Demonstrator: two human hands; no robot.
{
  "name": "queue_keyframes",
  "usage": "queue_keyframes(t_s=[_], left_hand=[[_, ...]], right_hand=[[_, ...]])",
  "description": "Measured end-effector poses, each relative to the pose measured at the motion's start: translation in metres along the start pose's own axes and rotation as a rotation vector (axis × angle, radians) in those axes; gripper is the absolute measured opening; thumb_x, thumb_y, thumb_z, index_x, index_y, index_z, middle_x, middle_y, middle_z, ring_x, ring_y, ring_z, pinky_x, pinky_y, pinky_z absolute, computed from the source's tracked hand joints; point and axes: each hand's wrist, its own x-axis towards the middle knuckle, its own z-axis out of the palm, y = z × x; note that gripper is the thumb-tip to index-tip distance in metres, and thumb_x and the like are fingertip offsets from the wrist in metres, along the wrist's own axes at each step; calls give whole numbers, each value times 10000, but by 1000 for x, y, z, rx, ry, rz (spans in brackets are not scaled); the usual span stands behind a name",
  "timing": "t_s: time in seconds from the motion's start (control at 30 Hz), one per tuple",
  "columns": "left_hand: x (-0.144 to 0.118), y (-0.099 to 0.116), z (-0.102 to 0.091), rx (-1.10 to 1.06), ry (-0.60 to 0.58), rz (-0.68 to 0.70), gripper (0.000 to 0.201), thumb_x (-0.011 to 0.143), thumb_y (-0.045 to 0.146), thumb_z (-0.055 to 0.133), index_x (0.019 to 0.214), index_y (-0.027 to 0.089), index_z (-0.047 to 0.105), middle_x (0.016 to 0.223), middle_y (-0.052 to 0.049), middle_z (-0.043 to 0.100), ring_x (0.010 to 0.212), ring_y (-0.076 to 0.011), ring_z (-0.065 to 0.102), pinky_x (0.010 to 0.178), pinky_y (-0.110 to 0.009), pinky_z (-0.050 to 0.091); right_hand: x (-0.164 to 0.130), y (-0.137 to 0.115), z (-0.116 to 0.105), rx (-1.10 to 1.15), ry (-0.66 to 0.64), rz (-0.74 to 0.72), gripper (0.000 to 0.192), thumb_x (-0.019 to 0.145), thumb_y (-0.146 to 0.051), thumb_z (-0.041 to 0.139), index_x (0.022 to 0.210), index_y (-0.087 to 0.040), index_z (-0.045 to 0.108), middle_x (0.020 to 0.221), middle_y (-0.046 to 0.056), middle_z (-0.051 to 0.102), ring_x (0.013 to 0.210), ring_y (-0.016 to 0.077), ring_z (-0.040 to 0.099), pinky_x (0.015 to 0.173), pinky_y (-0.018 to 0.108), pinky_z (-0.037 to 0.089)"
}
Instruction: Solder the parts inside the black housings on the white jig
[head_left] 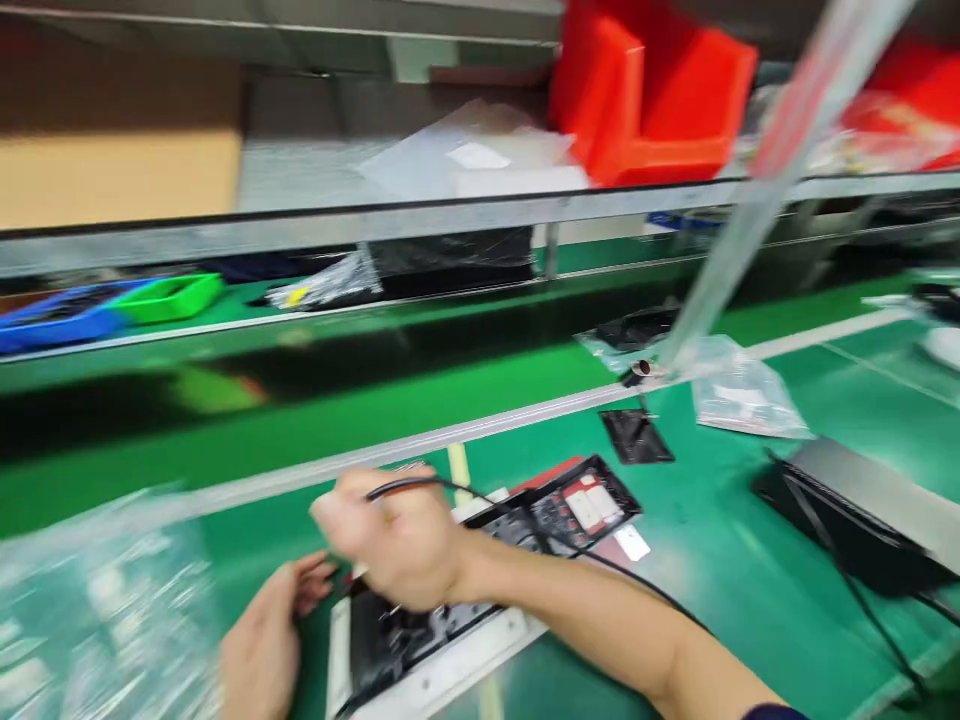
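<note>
Hands worked over a black device [420, 630] lying on the green table [697, 540]. Our right hand [397, 545] was closed around a black cable [465, 490], just above the device. Our left hand [262, 640] rested at the device's left edge, fingers curled against it. A clear bag [742, 395] lay well beyond the right hand.

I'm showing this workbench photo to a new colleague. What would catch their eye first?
Probably the red bins on the upper shelf at the top right, vivid against the green table. Next, at the bottom centre, the right hand gripping a black cable over an opened black device, with the left hand resting at the device's left edge.
</note>
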Motion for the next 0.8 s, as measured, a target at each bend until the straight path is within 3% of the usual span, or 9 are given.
queue_keyframes(t_s=[0.07, 0.13, 0.2, 0.43, 0.8], left_hand=[[-5, -9, -2, -123, -49, -10, 831, 807, 958, 514, 829, 157, 732, 788, -77, 702, 725, -243, 609, 730, -375, 555], [-6, -14, 1, -219, -66, 5, 813, 853, 902, 532, 991, 134, 760, 871, -96, 730, 763, -233, 614, 718, -337, 507], [-5, -16, 5, -275, -74, 32, 746, 929, 825, 526, 1030, 123, 756, 894, -104, 727, 773, -215, 606, 718, -316, 478], [-9, -23, 9, -325, -96, 43, 623, 1029, 716, 491, 1053, 154, 757, 930, -80, 713, 808, -189, 598, 739, -291, 457], [-8, -25, 10, -320, -107, 48, 572, 1054, 668, 490, 1077, 162, 755, 946, -75, 711, 822, -189, 597, 763, -295, 448]], right_hand=[[-2, 3, -1, 111, 23, -34, 456, 1035, -480, 525, 674, -212, 453, 606, -35, 438, 564, 99, 402, 534, 227, 360], [-3, 6, -3, 137, 42, -19, 491, 1062, -535, 490, 691, -222, 416, 601, -35, 406, 545, 104, 376, 510, 239, 338], [-4, 8, -5, 172, 50, 7, 525, 1073, -563, 484, 679, -225, 404, 583, -37, 383, 512, 102, 355, 472, 246, 313], [-6, 6, -5, 339, 41, -27, 474, 1083, -467, 558, 710, -203, 435, 587, -61, 372, 456, 63, 323, 426, 221, 302], [-6, 7, -5, 354, 35, -32, 455, 1097, -441, 543, 725, -194, 451, 587, -56, 386, 469, 61, 358, 416, 201, 319]])
